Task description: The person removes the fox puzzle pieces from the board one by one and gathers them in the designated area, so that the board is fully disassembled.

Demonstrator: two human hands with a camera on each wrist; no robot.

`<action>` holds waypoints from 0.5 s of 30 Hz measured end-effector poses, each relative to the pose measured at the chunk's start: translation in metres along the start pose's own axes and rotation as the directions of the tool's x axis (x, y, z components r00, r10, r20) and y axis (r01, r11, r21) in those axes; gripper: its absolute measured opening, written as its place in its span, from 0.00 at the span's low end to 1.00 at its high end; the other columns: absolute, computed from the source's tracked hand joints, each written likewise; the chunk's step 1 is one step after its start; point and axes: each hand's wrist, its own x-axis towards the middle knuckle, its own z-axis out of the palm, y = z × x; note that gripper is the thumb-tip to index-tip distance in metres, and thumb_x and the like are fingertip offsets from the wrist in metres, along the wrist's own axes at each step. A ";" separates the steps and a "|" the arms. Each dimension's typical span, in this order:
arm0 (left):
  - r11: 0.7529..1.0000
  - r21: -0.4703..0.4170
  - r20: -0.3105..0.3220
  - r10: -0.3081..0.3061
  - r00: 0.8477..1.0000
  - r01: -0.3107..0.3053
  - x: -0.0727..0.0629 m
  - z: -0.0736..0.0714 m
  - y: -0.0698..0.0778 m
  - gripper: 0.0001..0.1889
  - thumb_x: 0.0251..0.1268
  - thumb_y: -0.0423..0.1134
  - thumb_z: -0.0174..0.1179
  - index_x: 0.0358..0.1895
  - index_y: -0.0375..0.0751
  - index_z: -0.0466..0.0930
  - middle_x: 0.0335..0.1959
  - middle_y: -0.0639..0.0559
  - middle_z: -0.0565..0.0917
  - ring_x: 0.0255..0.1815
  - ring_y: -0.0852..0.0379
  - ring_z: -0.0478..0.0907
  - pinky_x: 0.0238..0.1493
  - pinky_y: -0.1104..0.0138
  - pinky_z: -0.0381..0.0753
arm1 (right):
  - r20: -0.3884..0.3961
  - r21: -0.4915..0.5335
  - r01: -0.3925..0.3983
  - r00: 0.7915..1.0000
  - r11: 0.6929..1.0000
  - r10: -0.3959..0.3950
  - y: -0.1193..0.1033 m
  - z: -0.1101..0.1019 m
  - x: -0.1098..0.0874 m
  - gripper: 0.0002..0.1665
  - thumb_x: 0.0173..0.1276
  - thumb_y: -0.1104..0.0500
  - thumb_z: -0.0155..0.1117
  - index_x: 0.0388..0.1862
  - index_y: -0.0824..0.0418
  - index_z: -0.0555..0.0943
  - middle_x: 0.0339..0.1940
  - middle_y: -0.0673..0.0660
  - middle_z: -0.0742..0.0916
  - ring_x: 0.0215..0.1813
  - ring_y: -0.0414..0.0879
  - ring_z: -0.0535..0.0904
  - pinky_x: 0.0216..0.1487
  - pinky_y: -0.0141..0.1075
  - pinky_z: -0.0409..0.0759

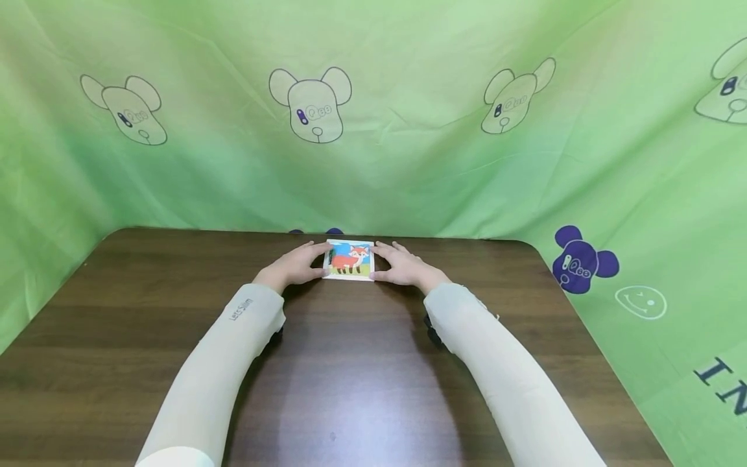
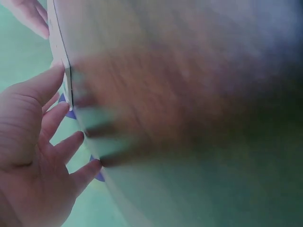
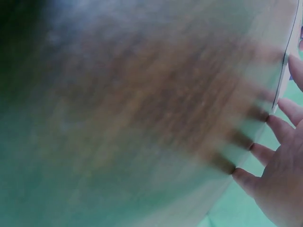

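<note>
A small square picture of a red fox (image 1: 348, 259) with a white border lies flat near the far edge of the table. At its left side is my left hand (image 1: 296, 264), with thumb and index finger touching the border. On the opposite side, my right hand (image 1: 403, 264) touches the border the same way. In the left wrist view, the thumb meets the picture's thin edge (image 2: 59, 42), and the other fingertips of the left hand (image 2: 45, 142) rest spread on the tabletop. Spread fingertips of the right hand (image 3: 279, 156) also rest on the table in the right wrist view.
The dark brown wooden table (image 1: 175, 311) has a rounded far edge just behind the picture. A green cloth (image 1: 397, 162) printed with bear heads hangs behind it and along the sides. Glare lies on the near middle of the tabletop.
</note>
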 end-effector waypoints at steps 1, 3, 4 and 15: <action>1.000 -0.001 0.003 -0.001 1.000 0.001 -0.001 0.000 0.000 0.35 0.73 0.43 0.57 0.79 0.44 0.55 0.80 0.44 0.58 0.82 0.37 0.47 0.79 0.47 0.52 | -0.002 0.000 0.000 1.000 1.000 0.000 0.000 0.000 0.000 0.45 0.71 0.41 0.60 0.81 0.52 0.56 0.84 0.56 0.55 0.83 0.64 0.41 0.71 0.73 0.49; 1.000 -0.003 0.006 -0.001 1.000 0.001 -0.001 0.000 0.001 0.35 0.73 0.43 0.57 0.79 0.44 0.55 0.80 0.44 0.58 0.81 0.37 0.47 0.79 0.47 0.52 | -0.005 -0.001 0.000 1.000 1.000 0.000 0.000 0.000 0.000 0.45 0.70 0.41 0.60 0.81 0.52 0.57 0.84 0.56 0.55 0.83 0.64 0.41 0.71 0.73 0.48; 1.000 -0.002 0.008 0.000 1.000 0.000 -0.002 -0.001 0.001 0.35 0.73 0.44 0.57 0.79 0.44 0.55 0.80 0.44 0.58 0.81 0.37 0.47 0.78 0.47 0.52 | -0.005 -0.003 0.000 1.000 1.000 0.000 0.000 0.001 -0.001 0.45 0.70 0.41 0.60 0.81 0.51 0.57 0.84 0.55 0.55 0.83 0.64 0.41 0.71 0.73 0.48; 0.999 -0.036 0.031 -0.027 0.999 0.028 -0.008 -0.003 0.004 0.41 0.69 0.47 0.62 0.80 0.45 0.52 0.81 0.46 0.55 0.82 0.39 0.43 0.79 0.46 0.50 | 0.018 -0.010 0.001 1.000 1.000 -0.001 -0.001 -0.001 -0.007 0.47 0.69 0.39 0.61 0.81 0.49 0.56 0.84 0.51 0.56 0.83 0.62 0.42 0.70 0.73 0.51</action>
